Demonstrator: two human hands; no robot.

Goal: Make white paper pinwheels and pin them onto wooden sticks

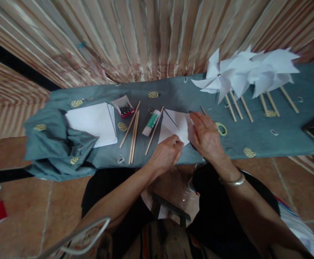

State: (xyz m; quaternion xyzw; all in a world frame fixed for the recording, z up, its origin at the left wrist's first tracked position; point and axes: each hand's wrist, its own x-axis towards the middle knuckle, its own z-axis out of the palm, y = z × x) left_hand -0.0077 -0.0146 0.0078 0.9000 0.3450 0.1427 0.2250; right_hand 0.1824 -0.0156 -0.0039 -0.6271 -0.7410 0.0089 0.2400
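A white square of paper [177,122] with a slit running in from its upper left corner lies on the cloth in front of me. My left hand [167,153] is closed on the paper's lower edge, thumb and finger pinched together. Across the right edge of the sheet rests my right hand [207,135], its fingers stretched out and pressing lightly on it. Just left of the paper are a wooden stick [154,131] and a green and white glue stick [151,123]. Scissors with a light green handle [221,128] lie partly hidden beyond my right hand.
Several more wooden sticks [134,138] lie left of the glue. An open red box [125,109] holds small dark metal pieces. A stack of white paper [91,124] sits at the left by bunched cloth [57,144]. Several finished paper pinwheels [218,77] lie at the back right.
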